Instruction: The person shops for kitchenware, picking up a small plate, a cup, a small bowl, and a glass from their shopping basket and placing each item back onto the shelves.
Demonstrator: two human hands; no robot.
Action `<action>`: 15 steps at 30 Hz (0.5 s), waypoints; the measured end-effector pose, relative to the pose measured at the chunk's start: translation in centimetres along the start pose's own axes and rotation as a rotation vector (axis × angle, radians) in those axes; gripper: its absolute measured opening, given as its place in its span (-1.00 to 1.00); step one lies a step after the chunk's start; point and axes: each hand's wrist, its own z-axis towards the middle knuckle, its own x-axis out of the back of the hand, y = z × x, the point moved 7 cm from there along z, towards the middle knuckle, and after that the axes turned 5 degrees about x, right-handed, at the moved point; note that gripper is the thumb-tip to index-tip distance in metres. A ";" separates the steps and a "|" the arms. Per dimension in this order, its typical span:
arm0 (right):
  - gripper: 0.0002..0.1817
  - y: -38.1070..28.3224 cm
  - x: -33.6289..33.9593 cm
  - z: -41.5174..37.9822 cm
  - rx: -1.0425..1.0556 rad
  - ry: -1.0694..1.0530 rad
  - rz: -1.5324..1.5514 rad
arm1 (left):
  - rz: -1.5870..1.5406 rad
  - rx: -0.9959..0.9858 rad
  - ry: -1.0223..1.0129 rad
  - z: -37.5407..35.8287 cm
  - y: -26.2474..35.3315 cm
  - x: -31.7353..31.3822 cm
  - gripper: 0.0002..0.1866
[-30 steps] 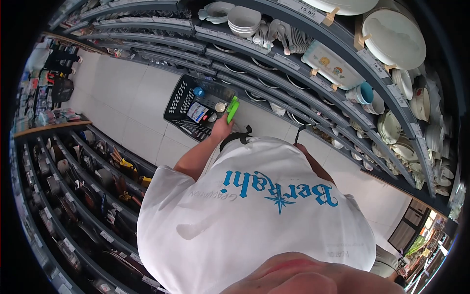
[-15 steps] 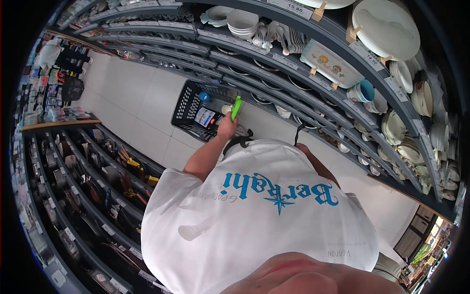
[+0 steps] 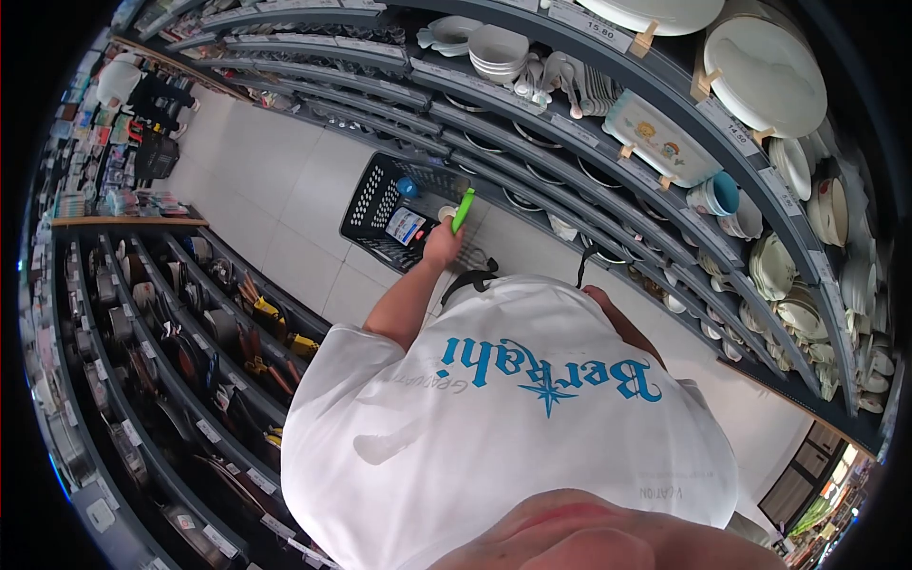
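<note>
My left hand [image 3: 443,245] is closed around a bright green handle [image 3: 464,210] at the near right side of a black shopping basket [image 3: 359,204]. Inside the basket lie a blue round item [image 3: 408,187], a pack with a white and blue label [image 3: 406,226] and a small pale round item partly behind my hand. My right hand [image 3: 595,293] shows only in part past the right side of my white shirt [image 3: 513,427]; its fingers are too hidden to read. Near it hangs a thin black strap [image 3: 584,263].
Shelves of white plates [image 3: 768,76], bowls [image 3: 498,49], spoons and a blue cup [image 3: 720,194] run along the right. Racks of pans and utensils [image 3: 252,342] line the left. Up the tiled aisle [image 3: 275,180] stands a person [image 3: 121,81] beside a dark basket [image 3: 157,155].
The whole view has shifted slightly, with shelves, floor and basket a little further right in the frame. My left hand keeps its hold on the green handle.
</note>
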 end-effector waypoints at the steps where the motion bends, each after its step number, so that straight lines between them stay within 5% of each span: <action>1: -0.75 -0.2 -0.1 0.1 0.004 -0.002 -0.002 | -0.001 0.002 0.004 0.2 -0.2 0.2 -0.62; 13: -0.77 -1.2 -0.9 2.1 0.011 0.001 0.117 | -0.015 0.061 -0.037 1.8 -2.2 2.6 -0.58; 15: -0.80 -1.4 -1.1 1.8 -0.131 0.023 0.274 | -0.002 0.063 -0.038 2.2 -2.7 2.8 -0.57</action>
